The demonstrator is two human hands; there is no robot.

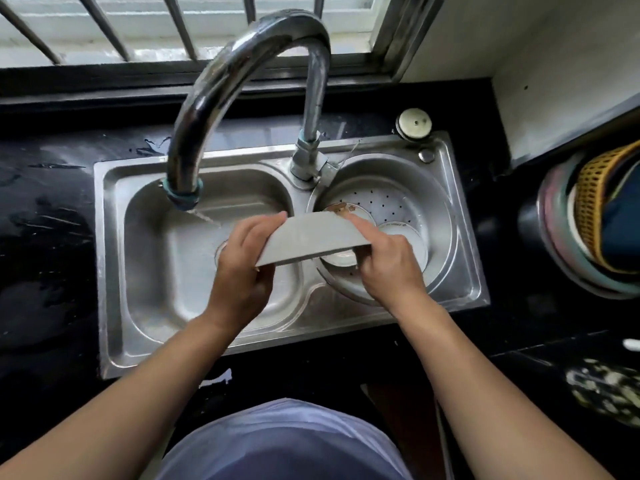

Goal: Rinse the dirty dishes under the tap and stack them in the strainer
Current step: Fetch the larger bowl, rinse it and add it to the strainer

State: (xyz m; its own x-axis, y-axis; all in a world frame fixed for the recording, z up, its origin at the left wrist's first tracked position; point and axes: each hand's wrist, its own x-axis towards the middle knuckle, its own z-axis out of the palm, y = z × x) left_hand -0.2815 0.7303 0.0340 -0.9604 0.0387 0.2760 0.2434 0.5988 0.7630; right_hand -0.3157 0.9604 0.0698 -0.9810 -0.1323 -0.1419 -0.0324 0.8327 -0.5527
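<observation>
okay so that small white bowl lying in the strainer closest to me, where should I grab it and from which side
Take the small white bowl by its near rim, coming straight down from above. It sits mouth up in the strainer and the rim is the only edge that stands free. The grey bowl, held by the left hand and right hand, covers its far side, so move that aside first.

We saw a yellow mesh basket (592, 206) beside the black countertop (48, 237), window bars (104, 26) behind.

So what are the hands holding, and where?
A grey bowl, turned on its side. The left hand and right hand each grip its rim at opposite ends.
</observation>
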